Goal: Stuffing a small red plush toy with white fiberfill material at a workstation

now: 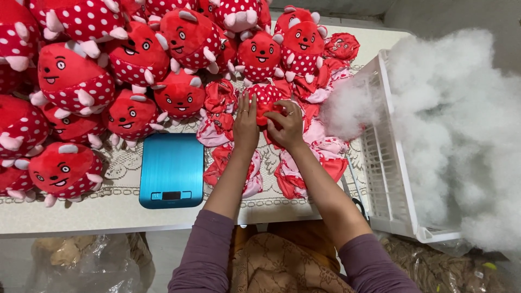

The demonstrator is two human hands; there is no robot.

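My left hand (pixel 246 122) and my right hand (pixel 287 126) meet over the table and both grip one red plush toy with white dots (pixel 267 96). My left fingers are stretched along its left side, my right fingers curl around its lower right. Around the hands lie several flat unstuffed red and pink toy skins (pixel 217 127). To the left and behind is a heap of stuffed red dotted plush toys with faces (pixel 130 65).
A blue kitchen scale (pixel 171 169) sits left of my left arm on the lace-covered table (pixel 81 209). A white plastic crate (pixel 386 163) at the right lies beside a big mass of white stuffing fibre (pixel 461 130). Plastic bags (pixel 92 260) lie below the table.
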